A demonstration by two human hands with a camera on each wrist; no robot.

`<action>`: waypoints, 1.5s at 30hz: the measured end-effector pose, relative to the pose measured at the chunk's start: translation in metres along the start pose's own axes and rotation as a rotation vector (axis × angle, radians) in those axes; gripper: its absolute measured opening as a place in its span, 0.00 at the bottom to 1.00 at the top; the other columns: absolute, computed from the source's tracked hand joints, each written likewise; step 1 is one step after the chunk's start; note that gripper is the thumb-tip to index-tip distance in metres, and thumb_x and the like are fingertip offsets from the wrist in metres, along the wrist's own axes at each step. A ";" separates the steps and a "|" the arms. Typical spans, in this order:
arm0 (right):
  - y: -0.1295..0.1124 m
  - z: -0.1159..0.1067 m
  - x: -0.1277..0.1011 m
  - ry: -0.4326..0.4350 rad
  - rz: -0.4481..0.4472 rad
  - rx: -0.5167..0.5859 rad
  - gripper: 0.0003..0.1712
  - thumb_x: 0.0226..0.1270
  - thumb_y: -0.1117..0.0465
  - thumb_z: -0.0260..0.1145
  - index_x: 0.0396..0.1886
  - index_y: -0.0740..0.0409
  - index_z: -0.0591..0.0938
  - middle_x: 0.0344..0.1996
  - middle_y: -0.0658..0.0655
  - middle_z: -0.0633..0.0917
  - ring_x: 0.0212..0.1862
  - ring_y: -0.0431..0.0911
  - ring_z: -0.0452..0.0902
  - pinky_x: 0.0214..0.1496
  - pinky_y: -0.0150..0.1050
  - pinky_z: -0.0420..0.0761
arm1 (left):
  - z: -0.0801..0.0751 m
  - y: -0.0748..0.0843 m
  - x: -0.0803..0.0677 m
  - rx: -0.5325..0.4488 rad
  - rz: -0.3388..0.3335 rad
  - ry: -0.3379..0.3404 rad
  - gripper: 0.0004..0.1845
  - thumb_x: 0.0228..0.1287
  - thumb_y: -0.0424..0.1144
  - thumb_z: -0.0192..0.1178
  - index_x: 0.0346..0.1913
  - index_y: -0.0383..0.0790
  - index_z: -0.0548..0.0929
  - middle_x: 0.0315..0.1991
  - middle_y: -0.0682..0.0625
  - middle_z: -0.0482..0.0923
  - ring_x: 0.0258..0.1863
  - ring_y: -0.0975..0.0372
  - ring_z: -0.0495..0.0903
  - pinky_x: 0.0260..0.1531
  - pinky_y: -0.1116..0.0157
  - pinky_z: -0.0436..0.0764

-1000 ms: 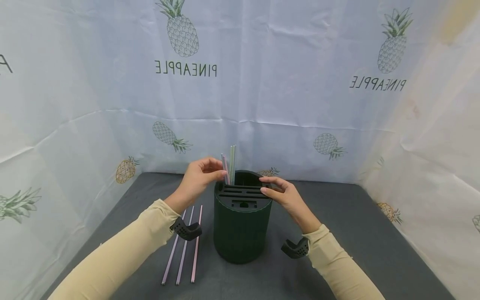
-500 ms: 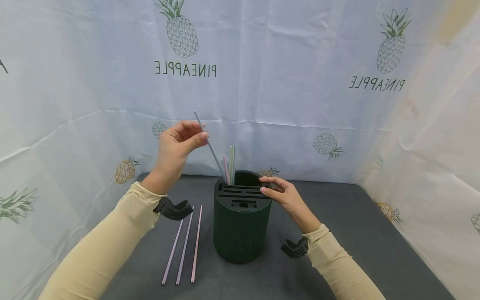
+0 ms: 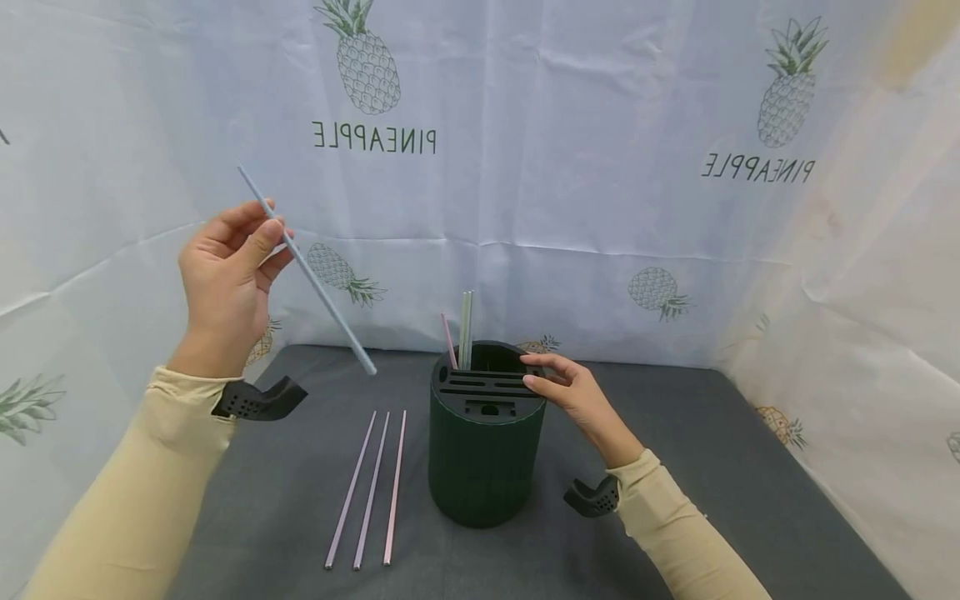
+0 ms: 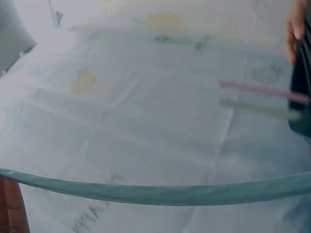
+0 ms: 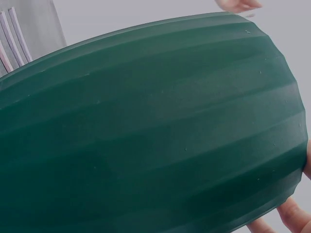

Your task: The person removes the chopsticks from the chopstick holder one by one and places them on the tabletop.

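Observation:
High at the left, my left hand (image 3: 228,279) pinches a light-blue chopstick (image 3: 318,287) between thumb and fingers. It slants down to the right, its lower end left of the dark green utensil holder (image 3: 483,467). Across the left wrist view the same chopstick (image 4: 170,195) runs near the lower edge. My right hand (image 3: 581,400) grips the holder's right rim; its fingertips (image 5: 294,213) show in the right wrist view. Inside the holder's rear opening, green chopsticks (image 3: 466,329) and a pink chopstick (image 3: 449,342) stand up.
On the dark grey tabletop (image 3: 637,550), two purple chopsticks (image 3: 371,496) and a pink chopstick (image 3: 394,492) lie left of the holder. Slots and a cutout mark the holder's top. A white pineapple-print curtain (image 3: 525,192) surrounds the table at the back and sides.
My left hand has lifted the blue chopstick out of the holder and moved it up and left. The pink chopstick inside now leans left. My right hand stays on the rim.

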State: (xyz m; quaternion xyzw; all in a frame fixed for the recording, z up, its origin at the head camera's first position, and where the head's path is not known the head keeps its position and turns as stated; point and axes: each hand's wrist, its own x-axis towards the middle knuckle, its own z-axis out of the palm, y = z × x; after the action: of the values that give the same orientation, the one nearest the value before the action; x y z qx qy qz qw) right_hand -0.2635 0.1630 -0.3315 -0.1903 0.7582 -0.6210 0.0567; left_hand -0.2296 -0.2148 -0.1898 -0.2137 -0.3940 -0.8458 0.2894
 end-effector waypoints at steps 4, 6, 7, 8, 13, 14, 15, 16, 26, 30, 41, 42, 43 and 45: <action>0.000 -0.001 -0.001 -0.003 -0.004 0.007 0.28 0.68 0.53 0.65 0.65 0.53 0.73 0.73 0.53 0.64 0.72 0.55 0.61 0.72 0.58 0.63 | -0.038 -0.013 -0.004 0.118 -0.094 0.029 0.08 0.55 0.21 0.65 0.39 0.29 0.85 0.34 0.47 0.83 0.30 0.61 0.84 0.31 0.68 0.86; 0.000 -0.001 -0.001 0.003 -0.003 0.008 0.28 0.68 0.53 0.65 0.65 0.53 0.73 0.72 0.52 0.64 0.72 0.55 0.61 0.72 0.58 0.63 | -0.057 -0.024 -0.009 0.210 -0.174 0.036 0.07 0.56 0.23 0.66 0.38 0.34 0.86 0.33 0.50 0.84 0.31 0.64 0.84 0.31 0.70 0.86; 0.000 -0.001 -0.001 0.005 -0.003 0.009 0.28 0.68 0.53 0.65 0.65 0.53 0.74 0.72 0.52 0.64 0.72 0.55 0.61 0.72 0.58 0.63 | -0.067 -0.031 -0.012 0.258 -0.216 0.036 0.07 0.57 0.24 0.66 0.37 0.37 0.86 0.32 0.52 0.84 0.30 0.66 0.84 0.31 0.71 0.86; 0.000 -0.002 -0.001 0.007 -0.003 0.010 0.28 0.68 0.53 0.65 0.65 0.53 0.73 0.72 0.52 0.64 0.72 0.55 0.61 0.72 0.58 0.63 | -0.077 -0.038 -0.015 0.317 -0.259 0.035 0.07 0.58 0.25 0.66 0.36 0.40 0.87 0.32 0.54 0.84 0.30 0.68 0.84 0.31 0.72 0.85; 0.000 -0.001 -0.001 0.000 -0.002 0.007 0.28 0.68 0.53 0.65 0.65 0.53 0.73 0.72 0.52 0.64 0.72 0.56 0.61 0.72 0.58 0.62 | -0.128 -0.071 -0.038 0.560 -0.508 0.003 0.10 0.63 0.30 0.64 0.35 0.52 0.86 0.30 0.61 0.83 0.30 0.72 0.83 0.34 0.75 0.84; 0.000 -0.001 -0.001 -0.002 -0.002 0.004 0.28 0.68 0.53 0.65 0.65 0.53 0.73 0.72 0.52 0.64 0.72 0.56 0.61 0.72 0.58 0.62 | -0.137 -0.077 -0.043 0.616 -0.560 -0.008 0.08 0.64 0.31 0.63 0.38 0.50 0.86 0.30 0.63 0.83 0.31 0.73 0.82 0.35 0.75 0.84; 0.000 -0.001 -0.001 -0.004 -0.002 0.003 0.28 0.68 0.53 0.65 0.65 0.52 0.73 0.72 0.52 0.64 0.71 0.56 0.62 0.72 0.58 0.62 | -0.145 -0.082 -0.048 0.665 -0.605 -0.018 0.07 0.65 0.32 0.63 0.43 0.46 0.85 0.30 0.64 0.82 0.31 0.73 0.82 0.36 0.75 0.84; 0.001 0.000 -0.001 -0.005 -0.002 0.002 0.27 0.68 0.53 0.65 0.65 0.52 0.73 0.72 0.52 0.64 0.71 0.55 0.62 0.72 0.58 0.62 | -0.152 -0.088 -0.052 0.717 -0.647 -0.034 0.10 0.66 0.33 0.62 0.49 0.42 0.84 0.31 0.65 0.82 0.32 0.74 0.82 0.37 0.75 0.84; 0.000 -0.001 0.000 0.001 0.007 -0.003 0.28 0.67 0.52 0.66 0.65 0.51 0.74 0.72 0.51 0.64 0.72 0.54 0.60 0.72 0.59 0.61 | -0.186 -0.132 -0.081 0.906 -0.822 -0.086 0.24 0.66 0.33 0.61 0.60 0.20 0.72 0.35 0.56 0.83 0.31 0.71 0.80 0.33 0.71 0.85; -0.001 -0.001 0.000 0.001 0.014 -0.009 0.28 0.67 0.52 0.66 0.65 0.53 0.74 0.73 0.52 0.64 0.72 0.54 0.62 0.72 0.58 0.63 | -0.192 -0.143 -0.089 0.948 -0.841 -0.079 0.21 0.65 0.33 0.62 0.57 0.21 0.75 0.33 0.56 0.83 0.30 0.70 0.80 0.31 0.71 0.84; -0.002 0.001 0.001 0.010 0.030 -0.020 0.28 0.67 0.52 0.66 0.65 0.54 0.74 0.72 0.53 0.64 0.69 0.54 0.66 0.70 0.57 0.66 | -0.191 -0.155 -0.101 1.028 -0.831 -0.098 0.19 0.62 0.28 0.63 0.51 0.16 0.77 0.34 0.47 0.84 0.27 0.69 0.79 0.28 0.69 0.85; -0.002 0.000 0.001 0.008 0.029 -0.020 0.28 0.67 0.52 0.66 0.65 0.54 0.74 0.72 0.54 0.64 0.69 0.55 0.65 0.70 0.57 0.66 | -0.191 -0.156 -0.102 1.040 -0.828 -0.101 0.19 0.61 0.28 0.63 0.51 0.16 0.77 0.35 0.45 0.84 0.27 0.70 0.79 0.28 0.69 0.85; -0.002 0.000 0.001 0.007 0.027 -0.021 0.29 0.67 0.52 0.66 0.65 0.55 0.73 0.72 0.54 0.64 0.69 0.55 0.65 0.71 0.57 0.65 | -0.190 -0.158 -0.102 1.053 -0.825 -0.100 0.18 0.61 0.27 0.64 0.51 0.17 0.78 0.35 0.44 0.84 0.27 0.70 0.79 0.28 0.69 0.85; -0.002 0.000 0.001 0.006 0.025 -0.015 0.29 0.67 0.52 0.66 0.65 0.55 0.73 0.72 0.54 0.64 0.70 0.55 0.64 0.71 0.57 0.65 | -0.189 -0.160 -0.103 1.082 -0.820 -0.104 0.18 0.60 0.28 0.64 0.50 0.18 0.79 0.36 0.43 0.84 0.26 0.70 0.79 0.27 0.70 0.84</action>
State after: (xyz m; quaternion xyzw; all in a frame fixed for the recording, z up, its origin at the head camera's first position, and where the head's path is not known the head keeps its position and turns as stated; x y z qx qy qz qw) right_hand -0.2637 0.1626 -0.3292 -0.1794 0.7653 -0.6152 0.0606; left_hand -0.2841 -0.2481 -0.4505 0.0871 -0.8241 -0.5597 -0.0077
